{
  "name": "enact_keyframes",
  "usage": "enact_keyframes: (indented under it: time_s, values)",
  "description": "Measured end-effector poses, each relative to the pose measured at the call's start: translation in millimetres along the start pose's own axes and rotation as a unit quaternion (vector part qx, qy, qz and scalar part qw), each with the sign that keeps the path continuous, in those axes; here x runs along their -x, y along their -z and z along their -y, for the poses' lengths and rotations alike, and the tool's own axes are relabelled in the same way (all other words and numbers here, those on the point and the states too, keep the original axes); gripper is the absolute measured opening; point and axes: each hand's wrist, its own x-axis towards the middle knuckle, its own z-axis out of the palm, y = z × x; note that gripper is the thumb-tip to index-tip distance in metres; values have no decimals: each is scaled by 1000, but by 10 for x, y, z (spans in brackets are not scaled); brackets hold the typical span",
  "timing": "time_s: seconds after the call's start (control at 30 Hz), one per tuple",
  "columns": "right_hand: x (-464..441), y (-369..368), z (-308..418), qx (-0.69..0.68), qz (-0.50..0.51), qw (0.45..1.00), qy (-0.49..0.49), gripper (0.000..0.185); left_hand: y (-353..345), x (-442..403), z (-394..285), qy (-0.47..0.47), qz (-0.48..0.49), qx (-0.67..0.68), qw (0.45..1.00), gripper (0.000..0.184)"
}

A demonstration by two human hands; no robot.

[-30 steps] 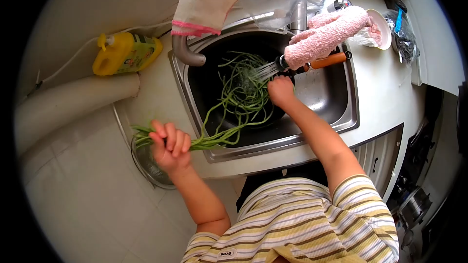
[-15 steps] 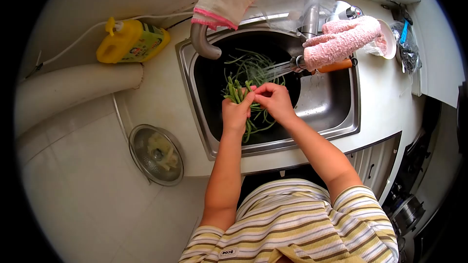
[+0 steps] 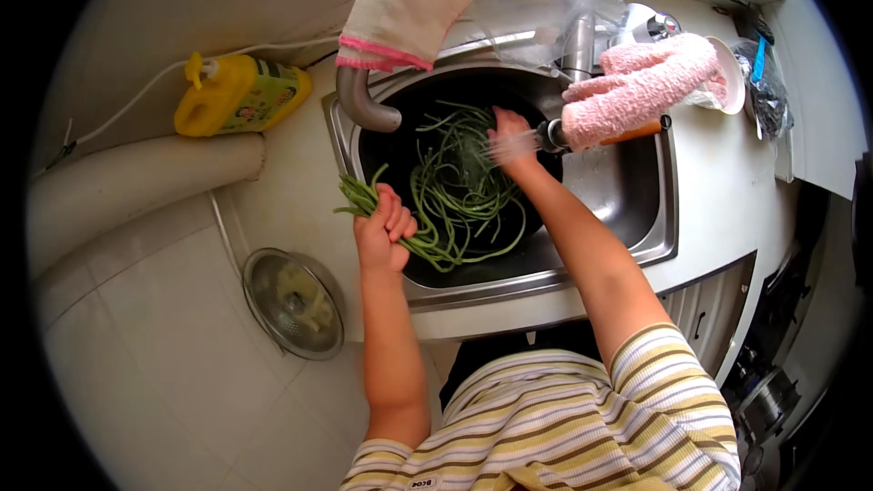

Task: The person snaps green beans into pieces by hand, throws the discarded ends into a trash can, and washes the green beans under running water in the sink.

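Long green beans (image 3: 464,191) lie tangled in a dark round basin inside the steel sink (image 3: 509,287). My left hand (image 3: 386,229) is closed round a bundle of them at the sink's left edge, the bean ends sticking out past the fist. Over the basin, under the spray from the tap head (image 3: 551,135), is my right hand (image 3: 515,138); water blurs its fingers, and whether it grips any beans is unclear. A pink fuzzy cloth (image 3: 641,86) covers the tap's neck.
A yellow soap bottle (image 3: 244,95) stands left of the sink. Below it, a steel colander (image 3: 293,304) holds pale pieces. A beige cloth (image 3: 414,5) hangs over a bent pipe (image 3: 366,105). At right are a white bowl (image 3: 729,77) and a dark bag (image 3: 769,95).
My hands were together over the basin half a second ago. Since then the left has moved left with the bundle, and the right has moved up under the spray.
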Motion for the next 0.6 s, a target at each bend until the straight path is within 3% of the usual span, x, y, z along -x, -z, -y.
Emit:
enact_keyframes:
  time_s: [0.03,0.07,0.13,0.27,0.3,0.43,0.5,0.53,0.6]
  values:
    - [-144,10,97,-2,90,996,-19,43,11,-14,49,-4,-32,2,999,12]
    - [-214,63,173,45,125,991,18,42,53,-18,96,-7,-35,0,999,12]
    - [-314,44,298,76,218,973,-26,41,164,-31,200,30,-96,32,994,12]
    - [-294,72,414,120,204,972,8,40,221,-41,287,32,-118,31,992,12]
    - [-302,96,469,120,141,982,28,38,215,-52,286,30,-117,31,992,12]
    - [-363,-129,605,61,101,990,78,33,143,-91,285,19,-128,0,992,12]
    - [-344,-253,672,-18,228,971,-73,35,64,-72,287,15,-136,-20,990,11]
    - [-338,-252,674,-20,229,970,-76,35,51,-63,289,15,-140,-35,989,11]
    - [-326,-209,609,-22,346,927,-147,35,98,-61,329,20,-138,-27,990,10]
